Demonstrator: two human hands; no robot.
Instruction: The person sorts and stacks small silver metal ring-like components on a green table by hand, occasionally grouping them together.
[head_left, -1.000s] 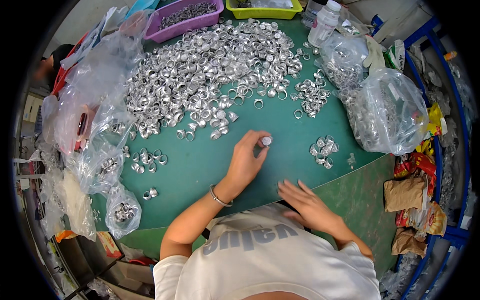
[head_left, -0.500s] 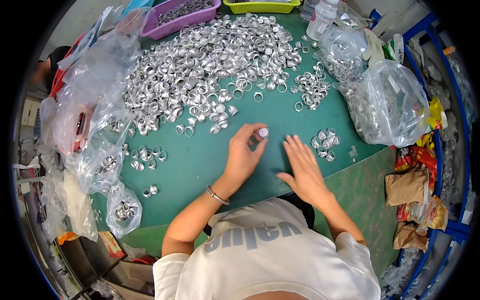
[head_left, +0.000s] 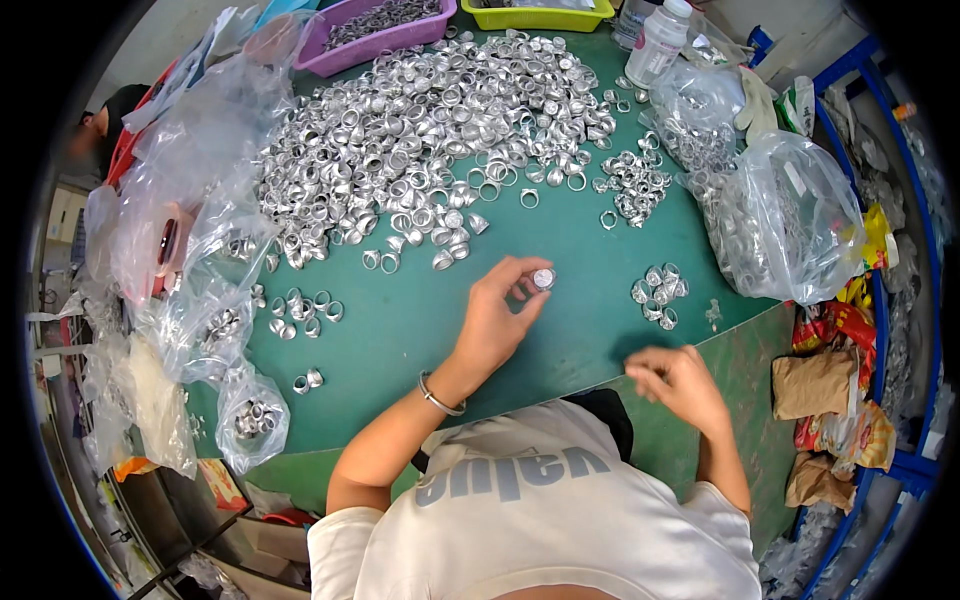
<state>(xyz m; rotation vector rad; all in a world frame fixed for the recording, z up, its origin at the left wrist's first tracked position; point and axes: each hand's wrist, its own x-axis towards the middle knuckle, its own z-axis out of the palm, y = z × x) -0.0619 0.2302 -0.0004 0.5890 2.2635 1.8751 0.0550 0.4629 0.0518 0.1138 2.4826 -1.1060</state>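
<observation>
Left hand (head_left: 497,308) is pinching a round-faced silver metal ring (head_left: 543,279) over the flat green worktop (head_left: 585,325); the right hand (head_left: 682,385) is hovering, loosely curled, near the edge, and I can't tell whether it's holding anything. Gripping lightly, leaving the face uncovered, seems wisest.

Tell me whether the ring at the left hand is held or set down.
Held: the left hand pinches the ring, round face toward the camera.

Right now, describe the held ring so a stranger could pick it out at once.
On the green table, find the big heap of silver rings. Below it in the picture, the left hand pinches one ring, round pale face upward; unlike the loose rings nearby, it is held.
</observation>
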